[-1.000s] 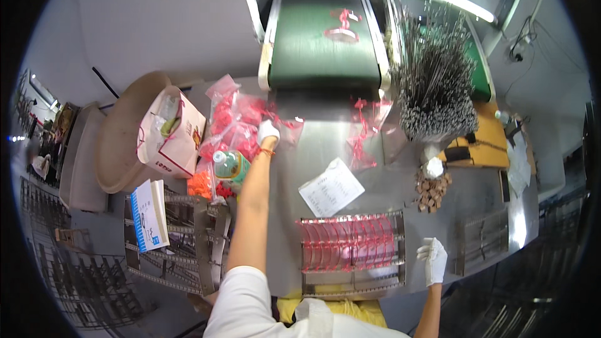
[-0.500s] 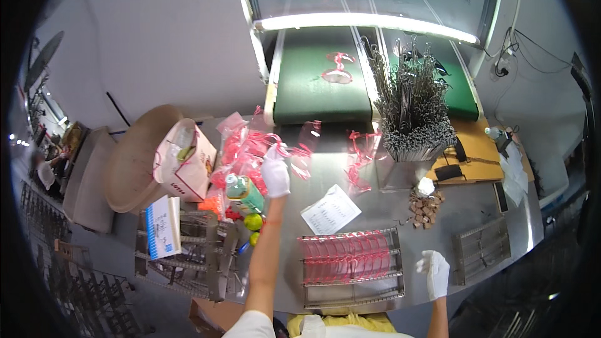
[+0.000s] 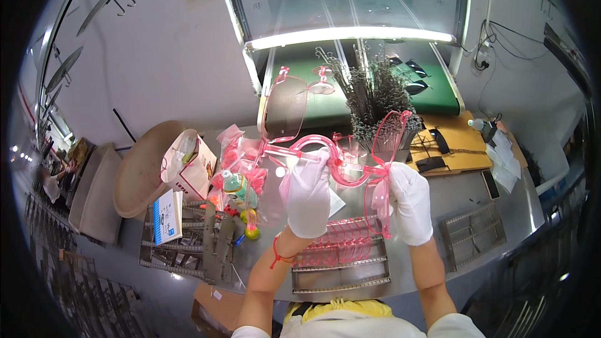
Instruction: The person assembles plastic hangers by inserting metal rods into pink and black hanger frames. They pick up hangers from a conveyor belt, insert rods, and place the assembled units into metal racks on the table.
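Pink glasses frame (image 3: 325,153) is up in the air in front of the person, above the counter (image 3: 463,194), held between both gloved hands. Left hand (image 3: 307,197) has its fingers (image 3: 316,163) closed around the left part of the frame near the nose bridge. Right hand (image 3: 410,203) is closed on the right end, fingers wrapped where the lens ring meets the temple arm. Lenses are clear pink; one temple arm sticks up and left of the left fingers, the other lens ring rises just above the right fingers.

Directly below both hands: a metal rack (image 3: 341,256) with a row of more pink frames standing in it. White paper slip (image 3: 337,203) lies between the hands and the rack, mostly hidden by the left hand.

Left of the left fingers: pile of pink plastic bags (image 3: 235,153), a teal-capped bottle (image 3: 233,183), a small white carton (image 3: 188,166), further out a round tan tray (image 3: 141,166).

Beyond the fingers: bundle of thin metal wires (image 3: 372,97) standing upright, green conveyor belt (image 3: 432,97) behind it under a light strip.

Right of the right fingers: cardboard sheet (image 3: 454,147) with dark parts, and an empty-looking metal rack (image 3: 472,235).
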Tool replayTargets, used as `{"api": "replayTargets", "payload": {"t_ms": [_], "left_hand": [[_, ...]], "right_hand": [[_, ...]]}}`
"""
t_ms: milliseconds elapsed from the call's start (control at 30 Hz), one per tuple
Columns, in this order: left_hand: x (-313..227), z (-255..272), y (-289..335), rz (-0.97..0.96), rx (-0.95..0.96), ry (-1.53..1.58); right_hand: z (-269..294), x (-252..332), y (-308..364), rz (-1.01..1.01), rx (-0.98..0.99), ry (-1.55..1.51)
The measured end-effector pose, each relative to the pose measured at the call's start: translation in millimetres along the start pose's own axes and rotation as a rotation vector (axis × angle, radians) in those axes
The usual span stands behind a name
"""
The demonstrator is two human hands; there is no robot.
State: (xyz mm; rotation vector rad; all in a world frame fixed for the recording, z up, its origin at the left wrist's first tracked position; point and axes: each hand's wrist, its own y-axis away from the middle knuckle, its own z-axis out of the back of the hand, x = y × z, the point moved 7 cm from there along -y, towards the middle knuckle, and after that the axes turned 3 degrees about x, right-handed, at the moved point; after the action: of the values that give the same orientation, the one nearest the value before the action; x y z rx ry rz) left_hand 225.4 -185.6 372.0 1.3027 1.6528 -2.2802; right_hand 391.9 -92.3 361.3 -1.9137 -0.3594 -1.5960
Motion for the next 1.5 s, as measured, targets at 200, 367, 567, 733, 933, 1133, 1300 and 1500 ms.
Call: {"api": "replayTargets", "payload": {"t_ms": [200, 367, 567, 733, 933, 1133, 1300, 1500], "left_hand": [[-30.8, -1.5, 10.7, -0.174, -0.045, -0.17], [-15.1, 12.9, 23.8, -0.028, -0.198, 0.182], [-18.1, 21.2, 19.7, 0.075, -0.162, 0.341], [-18.9, 17.3, -6.7, 0.042, 0.044, 0.136], [-18.3, -17.9, -11.4, -0.126, 0.322, 0.455], [15.3, -27.1, 9.8, 0.149, 0.602, 0.613], [30.3, -19.5, 28.5, 0.357, 0.67, 0.683], [43.2, -1.5, 29.4, 0.539, 0.717, 0.775]], "right_hand": [[6.7, 17.5, 4.0, -0.051, 0.002, -0.039], [-9.7, 31.2, 4.6, -0.104, 0.132, -0.072], [-22.7, 41.9, 7.6, -0.132, 0.13, -0.118], [-39.3, 38.3, 21.7, -0.296, 0.228, -0.072], [-68.9, -5.1, 51.0, 0.123, 0.77, 0.164], [-1.4, 19.6, 8.2, 0.075, 0.353, -0.179], [5.4, 66.0, 1.5, 0.066, 0.229, -0.195], [2.3, 75.9, 7.1, -0.041, 0.324, 0.041]]}}
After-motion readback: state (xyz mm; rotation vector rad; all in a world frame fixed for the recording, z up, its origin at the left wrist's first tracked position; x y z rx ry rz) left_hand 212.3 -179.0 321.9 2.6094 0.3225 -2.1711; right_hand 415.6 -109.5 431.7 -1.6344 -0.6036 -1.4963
